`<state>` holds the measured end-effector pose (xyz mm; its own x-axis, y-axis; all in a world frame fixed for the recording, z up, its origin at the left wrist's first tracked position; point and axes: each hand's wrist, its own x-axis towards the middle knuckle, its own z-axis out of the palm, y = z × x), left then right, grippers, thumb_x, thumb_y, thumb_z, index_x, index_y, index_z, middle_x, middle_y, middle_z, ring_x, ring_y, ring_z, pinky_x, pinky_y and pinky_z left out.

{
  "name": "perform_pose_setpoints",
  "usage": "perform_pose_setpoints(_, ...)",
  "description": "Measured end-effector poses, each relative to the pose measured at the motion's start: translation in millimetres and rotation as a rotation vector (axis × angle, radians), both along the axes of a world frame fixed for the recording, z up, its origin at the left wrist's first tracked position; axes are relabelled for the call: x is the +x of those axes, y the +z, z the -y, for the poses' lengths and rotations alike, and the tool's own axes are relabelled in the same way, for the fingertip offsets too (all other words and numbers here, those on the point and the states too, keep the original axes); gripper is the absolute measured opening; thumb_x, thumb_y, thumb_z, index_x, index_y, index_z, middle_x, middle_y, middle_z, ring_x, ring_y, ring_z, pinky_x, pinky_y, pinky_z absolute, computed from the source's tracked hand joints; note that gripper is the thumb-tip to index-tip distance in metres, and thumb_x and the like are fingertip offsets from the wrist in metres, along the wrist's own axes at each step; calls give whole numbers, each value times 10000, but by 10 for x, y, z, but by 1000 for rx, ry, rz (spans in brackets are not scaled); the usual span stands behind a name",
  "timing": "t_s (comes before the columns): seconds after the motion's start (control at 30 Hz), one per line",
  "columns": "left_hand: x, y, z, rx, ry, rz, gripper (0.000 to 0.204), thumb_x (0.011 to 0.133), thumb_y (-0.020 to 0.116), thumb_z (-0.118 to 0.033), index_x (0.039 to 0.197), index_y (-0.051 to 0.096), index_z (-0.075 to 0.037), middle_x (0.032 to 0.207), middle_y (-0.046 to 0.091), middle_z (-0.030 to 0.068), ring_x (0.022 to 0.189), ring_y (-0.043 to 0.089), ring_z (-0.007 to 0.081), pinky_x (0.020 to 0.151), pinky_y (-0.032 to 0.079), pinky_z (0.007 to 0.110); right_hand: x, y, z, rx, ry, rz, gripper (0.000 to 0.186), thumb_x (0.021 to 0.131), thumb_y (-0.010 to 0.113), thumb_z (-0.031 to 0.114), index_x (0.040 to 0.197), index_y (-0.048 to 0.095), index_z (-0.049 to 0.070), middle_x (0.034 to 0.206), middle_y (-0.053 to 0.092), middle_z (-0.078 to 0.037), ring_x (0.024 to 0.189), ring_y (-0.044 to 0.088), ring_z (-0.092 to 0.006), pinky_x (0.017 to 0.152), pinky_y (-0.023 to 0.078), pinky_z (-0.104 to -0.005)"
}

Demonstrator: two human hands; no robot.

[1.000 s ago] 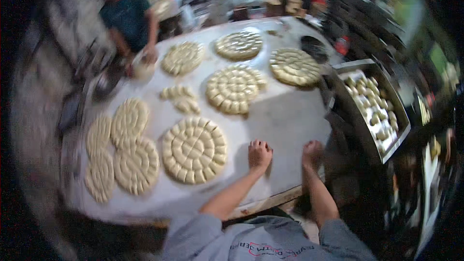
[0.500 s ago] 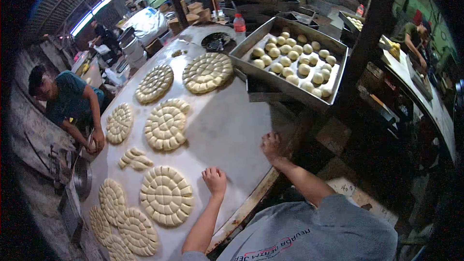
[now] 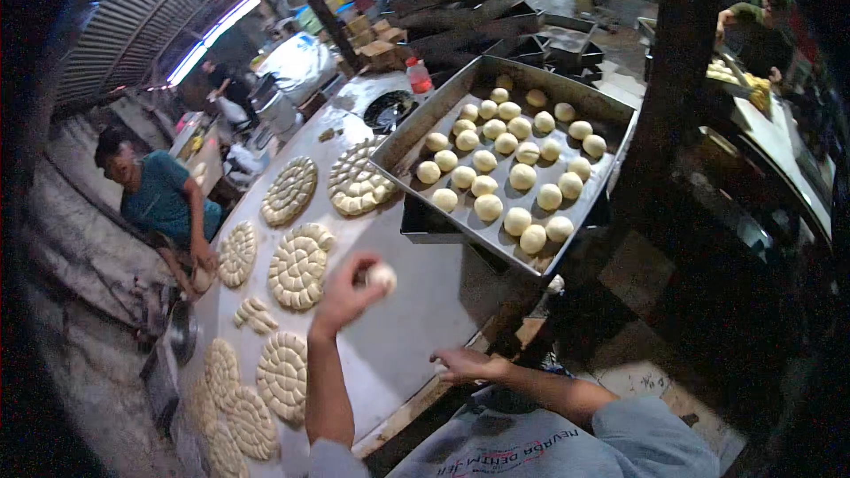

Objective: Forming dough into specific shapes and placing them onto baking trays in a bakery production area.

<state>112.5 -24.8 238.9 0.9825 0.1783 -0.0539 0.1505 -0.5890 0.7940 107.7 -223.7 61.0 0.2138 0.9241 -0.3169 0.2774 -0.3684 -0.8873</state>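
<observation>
My left hand (image 3: 343,294) is raised over the white table, its thumb and fingers closed around a pale round dough ball (image 3: 381,278). Low by the table's near edge is my right hand (image 3: 465,365), its fingers stretched out toward the left and holding nothing I can make out. Beyond the hands, a square metal tray (image 3: 403,155) contains several dough balls (image 3: 522,177) spaced apart. Left of my left hand lie flat rounds of segmented dough (image 3: 297,267), and a few loose dough strips (image 3: 256,315) rest between them.
A dark pan (image 3: 390,111) and a red-capped bottle (image 3: 418,75) stand at the table's far end. Stacked metal trays (image 3: 460,0) rise behind the tray. A co-worker (image 3: 173,199) works at the left side, and a dark post (image 3: 677,80) stands at right.
My left hand has risen from the table and now holds a dough ball. My right hand has moved nearer to my body, with its fingers straighter. The view has shifted.
</observation>
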Motion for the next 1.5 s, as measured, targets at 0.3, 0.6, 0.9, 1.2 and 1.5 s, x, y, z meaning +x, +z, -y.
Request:
perform_pose_setpoints(0.3,1921,457,-151,449,266,293,352,687,668,-168,994,578,-22,918,624,136,835,615,230,756,485,322,610,709,1064,606,130,6,328,864,505,163,1183,510,84,1033,585,-152,918,587,-280,785,465,-333)
perform_pose_setpoints(0.6,2390,-433,-341,934,89,109,390,683,631,-226,1025,582,-47,1015,596,165,881,582,345,787,468,412,1286,1610,1845,599,122,-199,497,818,607,143,1264,417,35,1262,439,-129,1161,425,-217,983,336,-328)
perform_pose_setpoints(0.9,208,-371,253,-106,527,239,204,836,565,-87,1015,572,11,927,615,53,832,566,106,744,455,239,3178,3169,488,1005,-1070,753,361,763,662,186,1040,528,-3,850,608,-111,759,602,-171,652,479,-272)
perform_pose_setpoints(1.2,-1462,-1614,185,-599,756,-4,270,810,637,-209,964,601,10,870,622,38,788,545,84,731,443,222,4501,1767,-1205,1010,-540,228,374,841,529,332,991,550,-10,805,588,-80,706,531,-168,655,445,-314)
perform_pose_setpoints(1.5,-2264,-1926,-2184,-481,1093,388,246,805,629,-239,873,617,-3,777,621,44,731,557,97,671,453,251,805,83,-2501,717,-709,-624,201,906,442,64,1033,523,-69,962,599,-118,967,542,-198,787,427,-263)
